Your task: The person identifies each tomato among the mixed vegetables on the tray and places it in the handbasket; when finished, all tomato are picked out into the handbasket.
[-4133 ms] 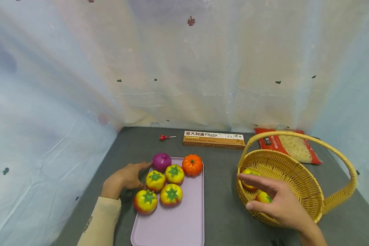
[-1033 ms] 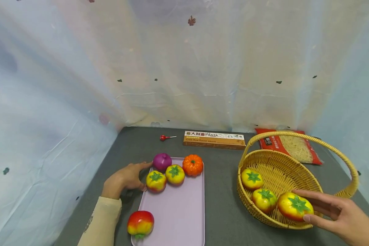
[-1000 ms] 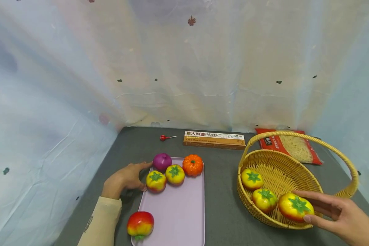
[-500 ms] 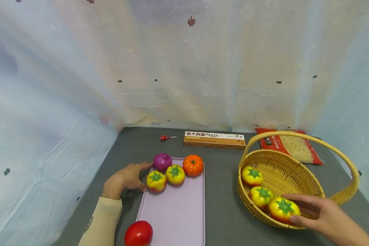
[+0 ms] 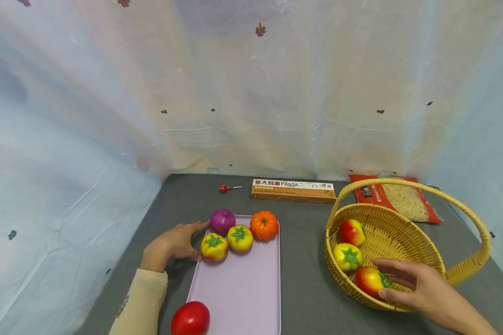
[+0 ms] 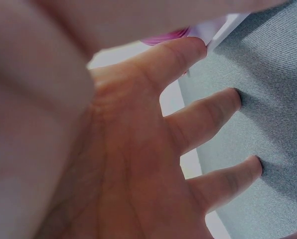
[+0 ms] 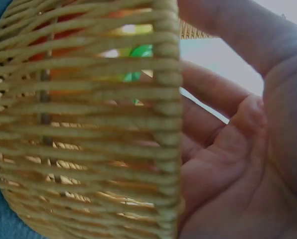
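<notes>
In the head view my left hand (image 5: 177, 244) rests at the tray's left edge, beside a purple toy onion (image 5: 222, 221) and a yellow-red toy tomato (image 5: 214, 247). Its fingertips press on the grey table in the left wrist view, holding nothing. My right hand (image 5: 417, 284) reaches over the rim of the wicker basket (image 5: 402, 235). Thumb and fingers are spread at a toy tomato (image 5: 370, 281) lying on its side inside, without closing round it. Two more, a redder tomato (image 5: 352, 232) and a yellow tomato (image 5: 348, 257), lie behind it. Basket weave partly hides the right fingers in the right wrist view.
The lilac tray (image 5: 239, 298) also bears a yellow tomato (image 5: 240, 238) and an orange toy pumpkin (image 5: 264, 225). A red tomato (image 5: 190, 318) lies at its front left. Behind are a lollipop (image 5: 223, 188), a pasta box (image 5: 293, 190) and a noodle bag (image 5: 406, 200). The basket's handle (image 5: 411, 184) arches up.
Earlier my right hand carried a tomato from the tray to the basket; it has since moved left and loosened. Tomatoes in the basket have rolled. The tray's front tomato rolled nearer. Left hand stayed.
</notes>
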